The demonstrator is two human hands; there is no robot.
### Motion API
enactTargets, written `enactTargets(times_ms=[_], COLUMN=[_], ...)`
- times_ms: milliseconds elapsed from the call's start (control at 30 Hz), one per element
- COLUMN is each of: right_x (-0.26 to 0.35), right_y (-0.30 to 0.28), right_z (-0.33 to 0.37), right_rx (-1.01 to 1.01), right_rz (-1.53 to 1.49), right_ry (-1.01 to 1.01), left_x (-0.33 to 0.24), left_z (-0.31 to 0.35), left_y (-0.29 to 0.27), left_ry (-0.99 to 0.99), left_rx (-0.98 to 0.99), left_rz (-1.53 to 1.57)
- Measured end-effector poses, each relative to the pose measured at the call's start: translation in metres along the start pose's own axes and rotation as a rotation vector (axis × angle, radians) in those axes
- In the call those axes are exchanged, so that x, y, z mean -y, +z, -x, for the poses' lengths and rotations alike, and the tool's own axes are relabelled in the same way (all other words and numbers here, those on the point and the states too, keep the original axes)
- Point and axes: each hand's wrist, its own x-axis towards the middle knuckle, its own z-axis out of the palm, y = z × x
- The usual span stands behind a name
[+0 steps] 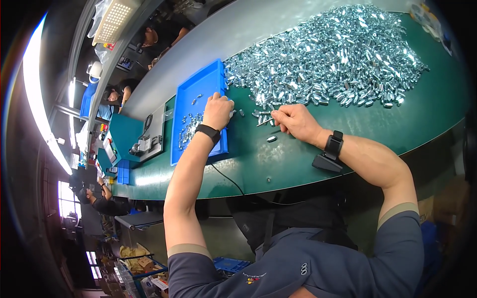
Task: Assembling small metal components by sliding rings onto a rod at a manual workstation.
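Note:
My left hand (pixel 217 113) is closed over the right rim of a blue tray (pixel 224 141), its fingers curled. A shiny bit shows by its fingertips, too small to make out. Several small silver metal parts (pixel 188 130) lie inside the tray. To the right, my right hand (pixel 296 121) pinches a thin metal rod (pixel 265 121) that points left toward a few loose parts. One single metal part (pixel 271 139) lies on the green tabletop just below the rod. A large heap of the same shiny parts (pixel 333 57) spreads beyond both hands.
A dark cable (pixel 226 179) runs over the front edge of the green table (pixel 298 171). Left of the tray stands a metal device (pixel 145 144) on a plate. A clear plastic bag (pixel 428 22) lies at the far right. Other people (pixel 102 201) are at work on the left.

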Motion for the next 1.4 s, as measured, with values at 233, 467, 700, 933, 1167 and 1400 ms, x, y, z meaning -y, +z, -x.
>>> enactTargets(times_ms=[233,467,700,933,1167,1400], right_x=[0.001,-0.002,-0.004,-0.006,-0.007,-0.003], right_y=[0.002,-0.001,-0.002,-0.003,0.001,0.000], right_z=[0.001,0.002,-0.003,-0.002,0.000,0.001], right_rx=[-0.007,0.001,-0.008,0.008,0.031,0.116], right_rz=[0.024,0.041,0.042,0.093,0.040,0.094], right_ry=[-0.025,0.002,-0.027,-0.044,-0.042,0.000], left_x=[-0.002,-0.052,-0.080,-0.084,-0.094,-0.103], left_z=[0.020,0.044,0.048,0.047,0.050,0.060], left_y=[-0.010,-0.059,-0.060,-0.061,-0.061,-0.055], left_ry=[0.011,-0.157,-0.073,-0.155,-0.079,-0.112], left_rx=[-0.113,0.002,-0.069,-0.103,-0.161,-0.184], left_rz=[0.146,0.528,0.753,0.809,0.806,0.861])
